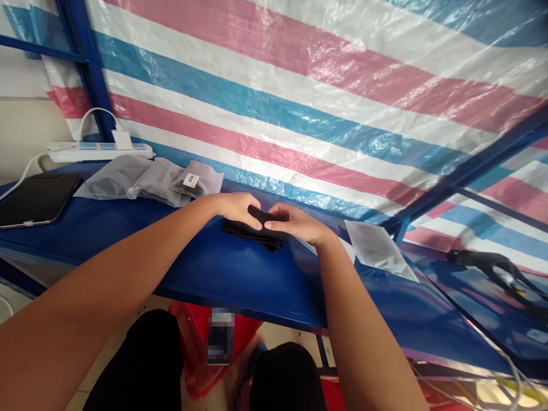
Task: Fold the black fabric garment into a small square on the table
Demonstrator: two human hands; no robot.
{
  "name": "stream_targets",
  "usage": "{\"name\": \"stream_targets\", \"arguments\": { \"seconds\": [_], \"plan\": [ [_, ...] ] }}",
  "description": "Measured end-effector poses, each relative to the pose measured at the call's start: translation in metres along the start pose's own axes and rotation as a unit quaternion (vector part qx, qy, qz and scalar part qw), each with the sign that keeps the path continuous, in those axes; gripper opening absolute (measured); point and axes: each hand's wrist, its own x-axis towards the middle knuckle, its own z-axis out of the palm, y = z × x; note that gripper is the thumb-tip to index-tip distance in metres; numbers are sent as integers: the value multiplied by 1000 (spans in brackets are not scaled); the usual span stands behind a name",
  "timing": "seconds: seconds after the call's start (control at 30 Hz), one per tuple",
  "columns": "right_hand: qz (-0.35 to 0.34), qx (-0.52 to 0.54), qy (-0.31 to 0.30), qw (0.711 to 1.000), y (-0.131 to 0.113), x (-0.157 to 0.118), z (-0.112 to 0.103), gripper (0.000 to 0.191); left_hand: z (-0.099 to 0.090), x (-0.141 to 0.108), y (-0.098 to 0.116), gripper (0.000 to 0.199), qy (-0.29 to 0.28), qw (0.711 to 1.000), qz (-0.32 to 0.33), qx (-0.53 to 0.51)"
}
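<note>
A folded black cloth [257, 234] lies on the blue shelf, beneath both hands. My left hand [240, 209] grips its upper left part, thumb on top. From the other side my right hand [295, 221] pinches the same cloth, its thumb close to the left thumb. The right hand's fingertips are partly hidden behind the fabric. Left of the hands are grey packaged bags [160, 178], one with a white label. A flat translucent bag [379, 246] lies to the right, and another pale sheet shows partly behind my right wrist.
A black tablet [36, 197] rests at the shelf's left end, near a white power strip [100, 150] with cables. Black tangled gear [492, 265] is at the far right. Striped sheeting [274, 97] hangs behind; below is a red stool [197, 354] bearing a blurred phone-like object.
</note>
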Motion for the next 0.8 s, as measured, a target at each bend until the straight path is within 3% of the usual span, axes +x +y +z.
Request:
{"name": "stream_targets", "arguments": {
  "seconds": [0.1, 0.27, 0.57, 0.8],
  "plan": [
    [13, -6, -20, 1000, -4, -2, 0, 47, 2, 1, 0, 55, 21, 1000, 23, 2],
    [42, -14, 24, 999, -4, -2, -1, 49, 3, 2, 0, 52, 42, 998, 44, 1],
    [54, 9, 11, 998, -8, -3, -2, 53, 9, 3, 3, 43, 120, 985, 110, 51],
    [42, 19, -10, 999, -8, -2, -1, 50, 6, -1, 6, 60, 70, 995, 71, 25]
  ]
}}
